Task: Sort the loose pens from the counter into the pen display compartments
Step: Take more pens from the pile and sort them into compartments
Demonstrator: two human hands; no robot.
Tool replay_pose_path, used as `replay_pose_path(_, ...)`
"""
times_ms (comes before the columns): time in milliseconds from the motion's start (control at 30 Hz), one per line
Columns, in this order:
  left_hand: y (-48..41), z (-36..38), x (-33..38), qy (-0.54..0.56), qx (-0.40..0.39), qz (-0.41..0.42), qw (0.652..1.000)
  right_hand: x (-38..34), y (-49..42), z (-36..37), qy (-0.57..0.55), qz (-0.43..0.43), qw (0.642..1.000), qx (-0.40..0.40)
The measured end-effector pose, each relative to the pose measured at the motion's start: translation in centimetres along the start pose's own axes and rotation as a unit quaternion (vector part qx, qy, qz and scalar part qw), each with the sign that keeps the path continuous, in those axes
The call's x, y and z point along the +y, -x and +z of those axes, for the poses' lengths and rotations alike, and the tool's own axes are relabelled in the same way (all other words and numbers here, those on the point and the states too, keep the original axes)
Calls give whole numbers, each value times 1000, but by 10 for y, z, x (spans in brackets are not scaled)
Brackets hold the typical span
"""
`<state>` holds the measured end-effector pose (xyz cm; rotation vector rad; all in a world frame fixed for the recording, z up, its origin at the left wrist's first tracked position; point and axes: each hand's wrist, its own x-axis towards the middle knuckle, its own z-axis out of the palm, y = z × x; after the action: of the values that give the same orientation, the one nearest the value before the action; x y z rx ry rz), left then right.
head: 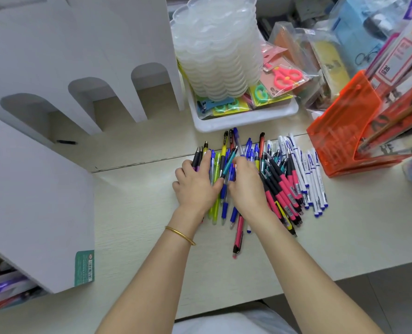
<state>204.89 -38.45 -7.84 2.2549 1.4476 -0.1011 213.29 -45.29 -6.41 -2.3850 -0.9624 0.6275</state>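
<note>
Compartments (89, 92), three arched ones, open in the white pen display (118, 56) at the counter's (132, 213) far left edge. Your left hand (195, 184) lies flat, fingers spread, on the loose pens (287, 184) mid-counter, too many to count. Your right hand (247, 186) curls its fingers into them, grip unclear.
</note>
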Motion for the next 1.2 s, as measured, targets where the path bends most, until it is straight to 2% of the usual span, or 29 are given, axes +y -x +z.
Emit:
replay_pose_path(233,3,-3,-6,9,-30,14,999,-8,3,5,-73,33,997,-1)
replay_pose_path(400,0,-11,-11,123,-54,-27,991,-10,2,6,-68,25,995,-73)
replay_pose_path(567,-3,-11,-5,11,-72,3,997,-9,6,6,-183,65,975,-105)
replay_pose_path(633,-2,-10,-6,-18,-77,15,997,-8,5,3,-259,114,952,-119)
replay_pose_path(733,2,-7,-8,-44,-64,31,996,-10,6,-7,-377,183,895,-151)
replay_pose_path(833,3,-4,-8,-60,-57,32,996,-9,7,-12,-418,234,859,-181)
replay_pose_path(967,2,2,-11,-81,-40,20,996,-8,5,-5,-389,234,873,-178)
replay_pose_path(1067,1,4,-9,-84,-29,0,996,-6,4,-1,-323,172,912,-187)
replay_pose_path(1200,3,7,-8,-81,-11,3,997,-14,2,-3,-298,141,924,-194)
